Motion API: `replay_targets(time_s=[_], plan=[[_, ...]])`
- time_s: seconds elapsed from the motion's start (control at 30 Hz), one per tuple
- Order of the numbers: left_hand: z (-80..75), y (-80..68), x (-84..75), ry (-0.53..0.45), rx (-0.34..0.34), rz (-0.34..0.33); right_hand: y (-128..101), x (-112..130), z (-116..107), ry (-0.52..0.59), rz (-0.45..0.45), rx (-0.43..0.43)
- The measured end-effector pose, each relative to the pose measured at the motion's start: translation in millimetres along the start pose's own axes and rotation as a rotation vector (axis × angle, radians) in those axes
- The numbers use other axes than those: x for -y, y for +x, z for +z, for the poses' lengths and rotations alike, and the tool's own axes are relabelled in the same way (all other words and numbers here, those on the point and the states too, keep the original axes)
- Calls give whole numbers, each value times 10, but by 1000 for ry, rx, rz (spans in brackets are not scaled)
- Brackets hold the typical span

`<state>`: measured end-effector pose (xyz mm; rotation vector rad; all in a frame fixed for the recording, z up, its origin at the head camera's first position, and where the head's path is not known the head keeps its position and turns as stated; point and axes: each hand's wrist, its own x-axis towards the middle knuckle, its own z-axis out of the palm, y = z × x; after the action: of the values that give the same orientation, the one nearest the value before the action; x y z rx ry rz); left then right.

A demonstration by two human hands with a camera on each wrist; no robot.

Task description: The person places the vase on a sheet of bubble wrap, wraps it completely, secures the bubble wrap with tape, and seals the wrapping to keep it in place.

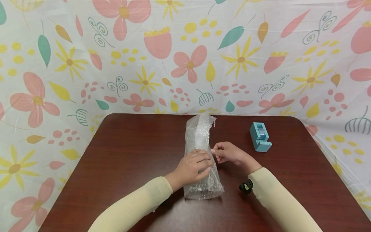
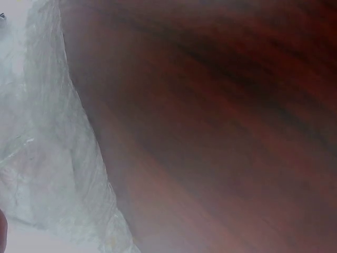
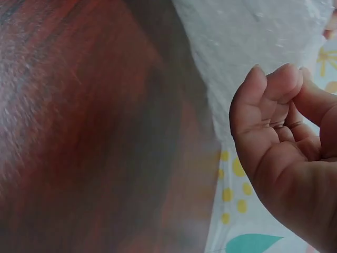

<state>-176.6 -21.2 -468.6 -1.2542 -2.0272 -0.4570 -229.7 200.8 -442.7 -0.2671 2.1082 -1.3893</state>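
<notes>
Bundle: bubble-wrapped roll (image 1: pixel 201 154) on the tabletop (image 1: pixel 130 154), likely light, soft, slippery.
Left hand (image 1: pixel 192 167): flat, pressing its middle.
Right hand (image 1: pixel 227 153): at 3 o'clock, fingertips pinched together at the wrap's edge.
Hold: best around the middle.

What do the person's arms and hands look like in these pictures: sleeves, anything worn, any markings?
Both arms wear long, plain cream sleeves: the left sleeve and right sleeve end at the wrists. A small black device sits at the right wrist. The left hand and right hand are bare, with no gloves or rings visible.
</notes>
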Motion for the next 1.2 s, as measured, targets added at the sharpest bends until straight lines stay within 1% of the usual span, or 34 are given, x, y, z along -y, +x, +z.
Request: replay_targets(time_s=[0.17,0.33,0.43,0.53,0.7,0.83,0.93,1.1,1.2], plan=[[3,-17,-1,-1,-9,4,31,-28,27,50,28,49],[1,-59,3,-45,-16,0,46,-60,44,142,70,103],[5,-63,4,-70,-9,-1,34,-94,45,200,81,110],[14,-59,4,-68,-5,3,15,-137,54,253,85,114],[26,-66,15,-61,-18,1,35,-259,120,343,117,144],[14,-68,47,-62,-25,0,73,-346,195,451,160,249],[3,-56,59,-64,-28,-3,61,-351,211,517,177,329],[15,-60,43,-54,-43,-2,41,-380,205,548,141,384],[25,-53,18,-66,-41,3,7,-424,192,553,98,405]])
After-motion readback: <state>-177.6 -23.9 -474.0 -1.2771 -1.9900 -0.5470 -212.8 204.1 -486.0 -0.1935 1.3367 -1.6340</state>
